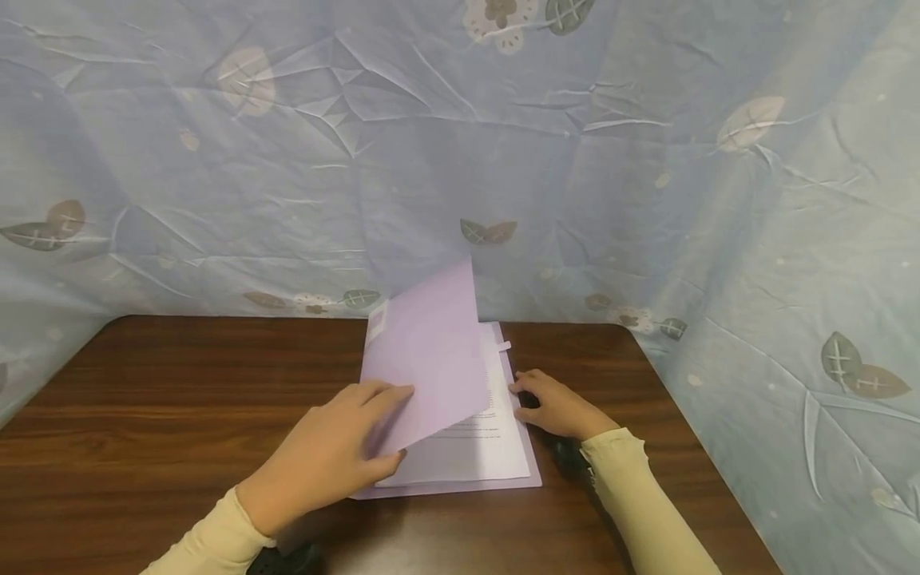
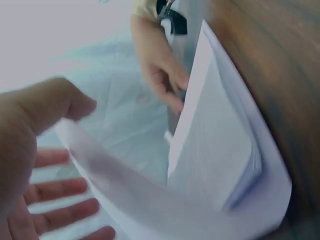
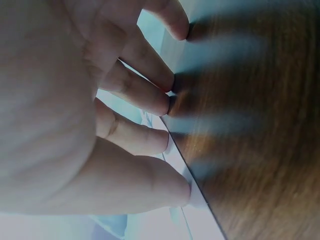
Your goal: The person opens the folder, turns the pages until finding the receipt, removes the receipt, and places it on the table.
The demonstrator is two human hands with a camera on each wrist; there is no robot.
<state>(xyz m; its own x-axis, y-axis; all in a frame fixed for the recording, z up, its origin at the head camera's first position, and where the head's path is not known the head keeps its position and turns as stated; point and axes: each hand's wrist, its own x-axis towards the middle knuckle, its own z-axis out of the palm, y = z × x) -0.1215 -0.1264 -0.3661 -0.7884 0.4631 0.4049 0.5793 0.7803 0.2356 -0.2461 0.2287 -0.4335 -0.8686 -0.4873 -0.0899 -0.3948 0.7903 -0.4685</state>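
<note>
A lilac folder [image 1: 530, 469] lies on the table with its cover [image 1: 431, 351] raised at a slant, hinged along the left side. Inside is a stack of printed white sheets [image 1: 496, 455]. My left hand [image 1: 331, 447] is at the cover's outer face, fingers spread and fairly straight; the left wrist view shows the cover's edge [image 2: 95, 170] between thumb and fingers. At the folder's right edge rests my right hand [image 1: 561, 406]. In the right wrist view its thumb [image 3: 165, 185] lies at the folder's edge, and several fingertips touch down along the table's surface.
The brown wooden table [image 1: 180, 399] extends to both sides of the folder. A pale blue leaf-patterned cloth [image 1: 402, 176] hangs behind and to the right. A small white tab [image 1: 505, 346] sticks out at the folder's right side. Dark straps sit at both wrists.
</note>
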